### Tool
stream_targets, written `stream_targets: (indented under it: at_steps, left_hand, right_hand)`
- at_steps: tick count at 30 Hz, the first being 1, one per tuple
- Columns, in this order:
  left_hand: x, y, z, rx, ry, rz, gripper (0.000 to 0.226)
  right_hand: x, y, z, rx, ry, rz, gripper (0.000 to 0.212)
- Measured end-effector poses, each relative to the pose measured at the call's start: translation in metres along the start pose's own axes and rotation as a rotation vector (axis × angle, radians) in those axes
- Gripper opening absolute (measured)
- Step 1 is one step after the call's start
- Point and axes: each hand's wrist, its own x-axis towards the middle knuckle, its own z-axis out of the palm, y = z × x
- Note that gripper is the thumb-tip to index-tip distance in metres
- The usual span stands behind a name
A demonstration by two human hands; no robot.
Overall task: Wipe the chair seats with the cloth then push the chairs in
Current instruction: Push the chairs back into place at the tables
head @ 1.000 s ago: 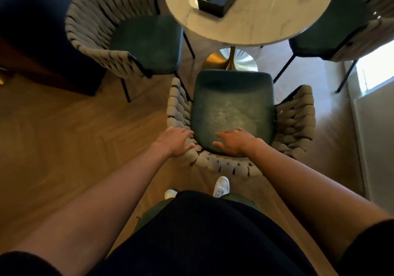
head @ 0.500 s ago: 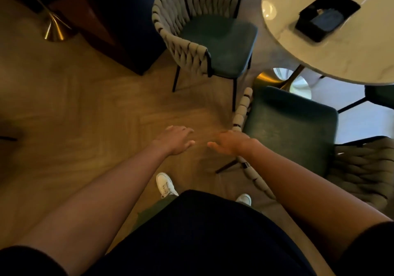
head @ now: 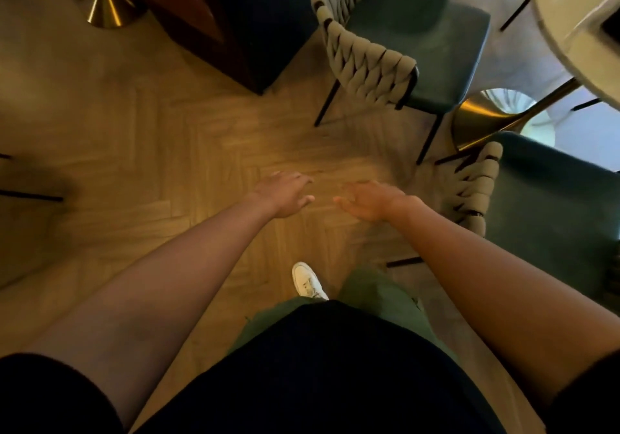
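So a second ago both hands were on the woven back of the near chair (head: 550, 205); now they're off it and out over the herringbone floor (head: 167, 152). The view has swung toward the second chair (head: 412, 44), so I'd guess that one's next. Left hand (head: 285, 194) and right hand (head: 370, 200) both hang loose and empty, with no cloth in sight. The second chair sits just left of the marble table (head: 577, 31), with a dark green velvety seat and chunky grey woven back. The edges are blurry, so I can't judge how far in it's tucked.
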Motion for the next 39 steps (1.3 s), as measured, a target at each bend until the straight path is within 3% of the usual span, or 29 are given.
stream_targets:
  at_steps: [8,17,22,32,39]
  left_hand:
    - [0.057,-0.046,-0.053,-0.005,-0.017,0.002,0.054]
    - [0.17,-0.098,-0.165,0.025,0.014,-0.017,0.054]
    - [0.218,-0.114,-0.225,0.045,0.081,-0.026,0.053]
    - [0.301,-0.182,-0.283,0.074,0.074,0.059,0.053]
    - [0.393,-0.251,-0.349,0.132,0.014,0.206,0.053]
  right_hand:
    - [0.071,0.003,-0.072,-0.01,0.011,0.022,0.069]
    - [0.18,0.034,-0.194,0.004,0.062,0.064,0.071]
    - [0.214,0.044,-0.257,0.018,0.111,0.036,0.062]
    - [0.299,0.028,-0.328,0.078,0.108,0.074,0.054]
    - [0.362,0.0,-0.37,0.236,0.183,0.254,0.058]
